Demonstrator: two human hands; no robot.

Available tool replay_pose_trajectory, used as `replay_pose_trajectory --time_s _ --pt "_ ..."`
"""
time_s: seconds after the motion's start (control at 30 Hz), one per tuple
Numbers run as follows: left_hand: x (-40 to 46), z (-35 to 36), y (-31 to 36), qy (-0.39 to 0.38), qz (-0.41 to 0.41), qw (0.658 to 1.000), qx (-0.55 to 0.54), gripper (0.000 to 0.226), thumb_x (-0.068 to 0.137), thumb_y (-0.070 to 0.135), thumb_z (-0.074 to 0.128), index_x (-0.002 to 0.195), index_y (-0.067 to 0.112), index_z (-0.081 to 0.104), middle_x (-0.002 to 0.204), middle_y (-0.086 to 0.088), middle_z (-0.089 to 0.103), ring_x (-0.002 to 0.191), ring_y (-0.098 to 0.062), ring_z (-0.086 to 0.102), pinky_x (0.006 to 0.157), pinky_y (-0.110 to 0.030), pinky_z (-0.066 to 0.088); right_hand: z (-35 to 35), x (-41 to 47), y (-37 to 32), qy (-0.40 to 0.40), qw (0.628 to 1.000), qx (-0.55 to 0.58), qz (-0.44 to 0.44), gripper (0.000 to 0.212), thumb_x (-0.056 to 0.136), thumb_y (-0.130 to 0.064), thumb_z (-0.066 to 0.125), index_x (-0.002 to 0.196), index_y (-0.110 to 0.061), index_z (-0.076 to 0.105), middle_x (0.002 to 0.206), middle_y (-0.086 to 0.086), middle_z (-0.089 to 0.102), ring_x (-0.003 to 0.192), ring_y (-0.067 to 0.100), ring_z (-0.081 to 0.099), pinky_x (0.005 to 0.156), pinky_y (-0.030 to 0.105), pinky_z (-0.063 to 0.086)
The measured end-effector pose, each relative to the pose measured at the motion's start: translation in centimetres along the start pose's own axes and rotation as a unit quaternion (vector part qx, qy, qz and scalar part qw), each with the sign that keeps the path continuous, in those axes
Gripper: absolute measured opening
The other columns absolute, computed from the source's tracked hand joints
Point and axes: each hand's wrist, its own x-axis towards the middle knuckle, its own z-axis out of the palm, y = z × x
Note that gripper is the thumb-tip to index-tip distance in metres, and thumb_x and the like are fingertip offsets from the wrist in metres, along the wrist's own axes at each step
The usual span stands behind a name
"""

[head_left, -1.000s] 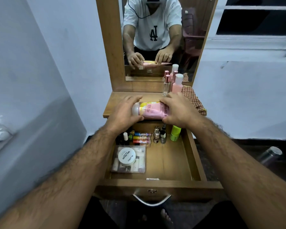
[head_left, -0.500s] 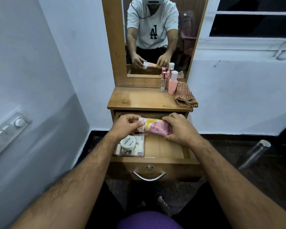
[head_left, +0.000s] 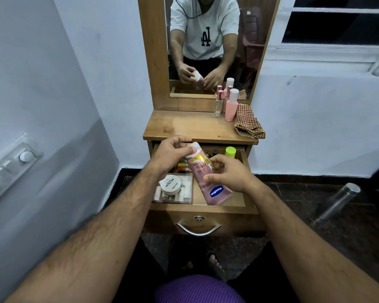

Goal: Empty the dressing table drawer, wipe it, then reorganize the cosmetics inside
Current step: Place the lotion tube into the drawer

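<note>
While the drawer (head_left: pixel 202 209) sits pulled out under the dressing table top (head_left: pixel 190 127), both hands are over it with one pink lotion bottle (head_left: pixel 208 182) between them. Going left to right: the left hand (head_left: pixel 173 155) has its fingers curled round the bottle's white cap end, up near the drawer's back edge. The bottle slants down from there, its blue-labelled bottom end low over the drawer's front right part; can't tell if it actually touches the floor of the drawer. The right hand (head_left: pixel 227 173) holds the middle of the bottle from the right side, thumb and fingers bent around it.

Count inside the drawer: one clear plastic box (head_left: pixel 185 193) in the front left corner with small white items in it, and one round white nail polish jar (head_left: pixel 170 184) sitting on top of that box. Behind it, a few small colourful tubes (head_left: pixel 182 167) peek out, mostly hidden by the left hand and the bottle, so no real count there. One lime-green capped bottle (head_left: pixel 230 152) stands at the back right corner, with a small dark item or two beside it, too hidden to name.

On the table top, at the back right corner: one clear perfume bottle (head_left: pixel 218 104), one pink bottle with a white cap (head_left: pixel 231 107), and one checked cloth (head_left: pixel 247 121) folded at the right edge. The mirror (head_left: pixel 208 29) behind doubles them up.
</note>
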Motion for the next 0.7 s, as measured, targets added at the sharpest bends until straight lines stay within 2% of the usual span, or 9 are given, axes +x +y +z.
replay_pose_trajectory --time_s 0.1,0.2,0.3,0.37,0.43,0.5,0.57,0.63,0.7 --pt "0.1 0.8 0.3 -0.007 0.018 1.0 -0.024 0.039 0.083 0.005 0.076 0.12 0.008 0.063 0.097 -0.002 0.071 0.083 -0.01 0.069 0.071 -0.024 0.056 0.5 0.1 0.3 -0.008 0.995 0.098 0.017 0.041 0.081 -0.027 0.08 0.115 -0.022 0.059 0.102 -0.002 0.071 0.091 0.012 0.07 0.073 0.033 0.061" --pt "0.0 1.1 -0.1 -0.009 0.014 0.999 -0.04 0.042 0.084 0.011 0.076 0.124 0.006 0.061 0.107 -0.006 0.07 0.097 -0.018 0.068 0.085 -0.035 0.058 0.6 -0.2 0.6 0.013 0.979 0.202 0.036 0.037 0.083 -0.021 0.078 0.114 -0.019 0.057 0.097 0.0 0.072 0.081 0.013 0.071 0.055 0.025 0.054" --pt "-0.8 0.8 -1.3 -0.073 -0.024 0.994 0.073 0.039 0.084 0.016 0.077 0.121 0.009 0.064 0.109 -0.005 0.071 0.095 -0.015 0.069 0.074 -0.026 0.058 0.4 -0.6 1.4 0.067 0.939 0.332 0.065 0.034 0.084 -0.013 0.076 0.113 -0.012 0.057 0.086 0.005 0.071 0.061 0.012 0.065 0.051 0.025 0.055" --pt "-1.3 1.0 -2.5 -0.122 -0.03 0.981 0.145 0.033 0.084 0.01 0.076 0.115 0.005 0.067 0.106 -0.008 0.072 0.092 -0.016 0.068 0.072 -0.023 0.058 0.4 -0.9 2.0 0.076 0.914 0.389 0.087 0.03 0.084 -0.013 0.076 0.109 -0.013 0.058 0.086 0.01 0.07 0.061 0.013 0.065 0.054 0.027 0.058" --pt "-1.3 1.2 -3.2 -0.122 -0.011 0.977 0.177 0.024 0.084 0.004 0.074 0.107 0.002 0.07 0.104 -0.009 0.072 0.092 -0.018 0.068 0.077 -0.024 0.058 0.5 -1.2 2.3 0.06 0.907 0.403 0.107 0.036 0.084 -0.016 0.076 0.114 -0.014 0.056 0.097 0.013 0.073 0.069 0.016 0.069 0.059 0.03 0.06" --pt "-1.2 0.9 -3.2 -0.111 0.002 0.969 0.22 0.016 0.085 0.005 0.074 0.101 0.007 0.071 0.097 -0.003 0.071 0.091 -0.017 0.069 0.078 -0.025 0.057 0.4 -1.3 2.8 0.058 0.909 0.396 0.119 0.047 0.084 -0.024 0.077 0.122 -0.016 0.051 0.108 0.014 0.072 0.078 0.021 0.073 0.06 0.032 0.06" --pt "-1.0 0.2 -3.3 -0.13 -0.01 0.954 0.271 0.014 0.086 0.009 0.074 0.1 0.011 0.072 0.095 -0.001 0.073 0.09 -0.016 0.07 0.078 -0.028 0.058 0.0 -1.4 3.5 0.096 0.908 0.383 0.14 0.06 0.084 -0.035 0.076 0.13 -0.017 0.044 0.114 0.013 0.069 0.083 0.022 0.073 0.056 0.03 0.057" --pt "-0.9 -0.7 -3.4 -0.163 -0.037 0.936 0.309 0.018 0.086 0.012 0.075 0.103 0.012 0.072 0.096 0.0 0.073 0.09 -0.013 0.071 0.076 -0.027 0.059 -0.4 -1.6 4.1 0.146 0.916 0.333 0.17 0.069 0.085 -0.045 0.072 0.139 -0.021 0.037 0.114 0.01 0.064 0.08 0.02 0.071 0.05 0.026 0.053" --pt "-1.0 -1.3 -3.6 -0.193 -0.066 0.922 0.33 0.02 0.085 0.012 0.075 0.105 0.015 0.071 0.099 0.001 0.073 0.092 -0.012 0.071 0.079 -0.029 0.059 -0.3 -1.8 4.7 0.139 0.949 0.232 0.164 0.061 0.086 -0.046 0.071 0.132 -0.016 0.047 0.1 0.006 0.065 0.068 0.015 0.064 0.045 0.025 0.045"
